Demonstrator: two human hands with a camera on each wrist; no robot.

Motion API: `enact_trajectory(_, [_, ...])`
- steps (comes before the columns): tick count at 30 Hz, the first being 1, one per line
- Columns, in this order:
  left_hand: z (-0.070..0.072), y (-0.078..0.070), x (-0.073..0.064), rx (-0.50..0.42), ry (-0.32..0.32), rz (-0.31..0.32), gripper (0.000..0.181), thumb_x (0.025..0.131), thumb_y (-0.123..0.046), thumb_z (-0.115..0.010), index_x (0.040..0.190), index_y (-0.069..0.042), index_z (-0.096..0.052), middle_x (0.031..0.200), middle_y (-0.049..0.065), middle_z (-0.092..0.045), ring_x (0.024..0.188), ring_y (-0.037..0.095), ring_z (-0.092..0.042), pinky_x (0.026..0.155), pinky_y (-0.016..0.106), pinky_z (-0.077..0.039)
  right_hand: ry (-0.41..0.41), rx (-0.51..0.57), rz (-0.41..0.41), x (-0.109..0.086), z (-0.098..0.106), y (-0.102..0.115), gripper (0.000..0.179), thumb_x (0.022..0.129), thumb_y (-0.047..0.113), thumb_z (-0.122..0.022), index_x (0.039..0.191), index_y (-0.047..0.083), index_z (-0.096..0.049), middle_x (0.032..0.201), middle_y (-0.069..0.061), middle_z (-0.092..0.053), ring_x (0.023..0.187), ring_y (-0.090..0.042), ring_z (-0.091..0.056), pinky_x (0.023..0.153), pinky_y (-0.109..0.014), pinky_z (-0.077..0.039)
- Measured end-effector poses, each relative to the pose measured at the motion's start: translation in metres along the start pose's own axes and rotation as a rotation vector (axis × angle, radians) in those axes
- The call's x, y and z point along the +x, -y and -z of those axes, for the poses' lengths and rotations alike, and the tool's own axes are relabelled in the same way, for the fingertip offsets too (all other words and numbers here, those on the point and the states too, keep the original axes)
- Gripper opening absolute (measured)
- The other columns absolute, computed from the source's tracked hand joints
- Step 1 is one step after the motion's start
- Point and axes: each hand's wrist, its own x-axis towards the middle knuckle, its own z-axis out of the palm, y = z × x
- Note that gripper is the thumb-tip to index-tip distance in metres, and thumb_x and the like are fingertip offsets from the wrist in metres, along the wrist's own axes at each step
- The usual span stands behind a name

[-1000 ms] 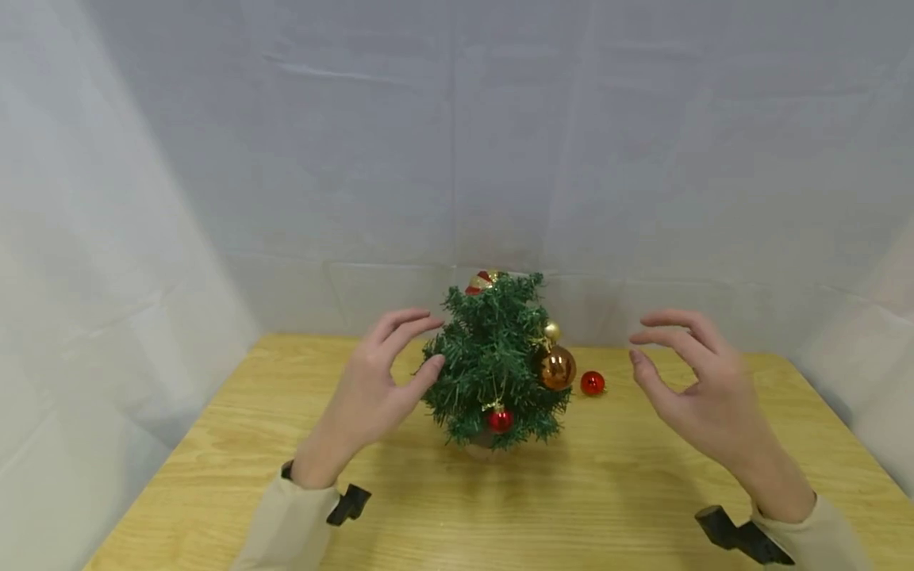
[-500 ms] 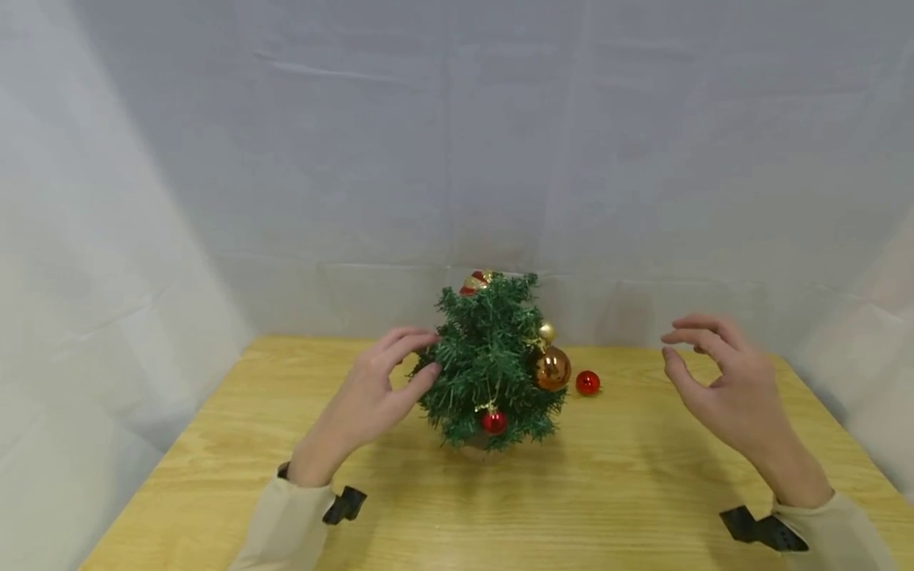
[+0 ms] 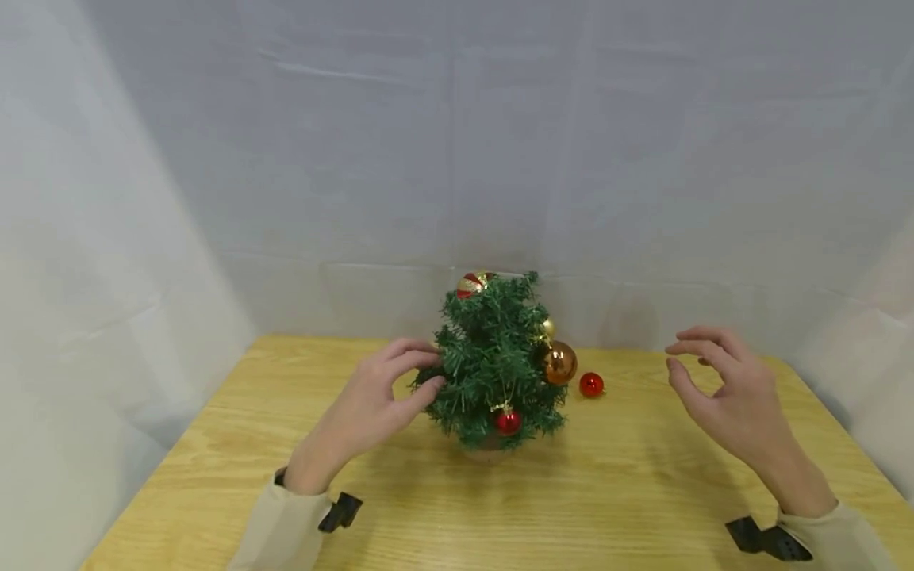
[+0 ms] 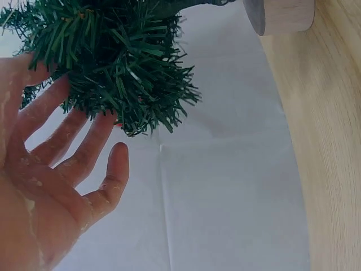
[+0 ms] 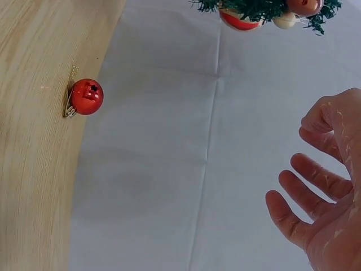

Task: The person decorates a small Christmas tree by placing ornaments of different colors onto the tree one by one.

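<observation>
A small green artificial Christmas tree (image 3: 493, 357) stands on the table. My left hand (image 3: 374, 396) holds branches on its left side between thumb and fingers; needles hide some fingertips in the left wrist view. On the tree hang a red bauble (image 3: 508, 421) at the lower front, a shiny copper-brown bauble (image 3: 560, 363) and a partly hidden gold one (image 3: 548, 327) on the right, and a red-and-gold striped bauble (image 3: 473, 285) near the top. Off to the right, my right hand (image 3: 735, 396) hovers with loosely curved fingers and nothing in it.
A loose red bauble (image 3: 591, 385) lies on the wooden table (image 3: 571, 507) between the tree and my right hand, near the back edge. White cloth (image 3: 457, 159) hangs behind and on both sides of the table.
My right hand has moved away to the right. My left hand has settled lower into the branches. The tree has turned slightly, its front red bauble shifting right and the gold one becoming more hidden.
</observation>
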Motion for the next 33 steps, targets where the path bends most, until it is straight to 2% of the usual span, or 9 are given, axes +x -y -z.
enact_trajectory(3, [0.004, 0.016, 0.007, -0.053, 0.027, -0.113, 0.02, 0.096, -0.017, -0.07, 0.116, -0.013, -0.074, 0.127, 0.003, -0.068, 0.117, 0.022, -0.067, 0.097, 0.045, -0.056, -0.023, -0.085, -0.057, -0.012, 0.007, 0.022, 0.025, 0.076, -0.008, -0.074, 0.097, 0.005, -0.077, 0.111, -0.014, -0.069, 0.09, 0.006, -0.052, 0.074, -0.016, -0.042])
enact_trajectory(6, [0.003, 0.017, 0.003, -0.039, -0.015, -0.171, 0.017, 0.094, -0.013, -0.072, 0.111, -0.014, -0.076, 0.122, 0.002, -0.068, 0.113, 0.02, -0.068, 0.093, 0.042, -0.058, -0.02, -0.088, -0.056, -0.012, 0.007, 0.02, 0.024, 0.077, -0.007, -0.074, 0.097, 0.005, -0.077, 0.111, -0.014, -0.069, 0.088, 0.007, -0.052, 0.073, -0.016, -0.041])
enact_trajectory(10, [0.001, 0.019, -0.002, -0.017, -0.071, -0.252, 0.018, 0.09, -0.007, -0.075, 0.108, -0.011, -0.076, 0.116, 0.003, -0.069, 0.103, 0.017, -0.068, 0.083, 0.035, -0.059, -0.009, -0.086, -0.052, -0.014, 0.006, 0.016, 0.022, 0.078, -0.007, -0.074, 0.096, 0.005, -0.077, 0.108, -0.013, -0.069, 0.08, 0.008, -0.049, 0.065, -0.015, -0.039])
enact_trajectory(15, [0.0, 0.019, -0.009, 0.031, -0.094, -0.292, 0.021, 0.088, -0.007, -0.076, 0.109, -0.011, -0.077, 0.113, 0.003, -0.069, 0.097, 0.015, -0.068, 0.079, 0.031, -0.058, 0.042, -0.075, -0.077, -0.018, 0.003, 0.012, 0.024, 0.077, -0.007, -0.075, 0.097, 0.007, -0.076, 0.108, -0.01, -0.068, 0.074, 0.008, -0.046, 0.052, -0.013, -0.033])
enact_trajectory(23, [-0.005, 0.016, -0.015, 0.125, -0.133, -0.413, 0.022, 0.093, -0.019, -0.074, 0.113, -0.013, -0.077, 0.113, 0.006, -0.071, 0.098, 0.018, -0.069, 0.081, 0.04, -0.058, 0.145, -0.119, -0.111, -0.025, -0.009, -0.001, 0.027, 0.078, -0.005, -0.078, 0.099, 0.012, -0.073, 0.108, -0.004, -0.067, 0.082, 0.001, -0.053, 0.072, -0.009, -0.041])
enact_trajectory(28, [-0.01, 0.011, -0.018, 0.164, -0.136, -0.464, 0.028, 0.09, -0.023, -0.077, 0.117, -0.014, -0.075, 0.116, 0.007, -0.07, 0.1, 0.018, -0.068, 0.078, 0.04, -0.056, 0.225, -0.135, -0.112, -0.031, -0.018, -0.009, 0.027, 0.079, -0.002, -0.079, 0.1, 0.014, -0.072, 0.108, -0.003, -0.066, 0.08, -0.003, -0.054, 0.07, -0.019, -0.047])
enact_trajectory(33, [-0.013, 0.006, -0.021, 0.198, -0.125, -0.46, 0.035, 0.084, -0.02, -0.082, 0.119, -0.017, -0.075, 0.119, 0.007, -0.07, 0.101, 0.018, -0.068, 0.077, 0.038, -0.055, 0.269, -0.124, -0.096, -0.035, -0.028, -0.016, 0.027, 0.079, -0.001, -0.081, 0.1, 0.014, -0.072, 0.107, -0.004, -0.067, 0.083, -0.014, -0.06, 0.067, -0.031, -0.053])
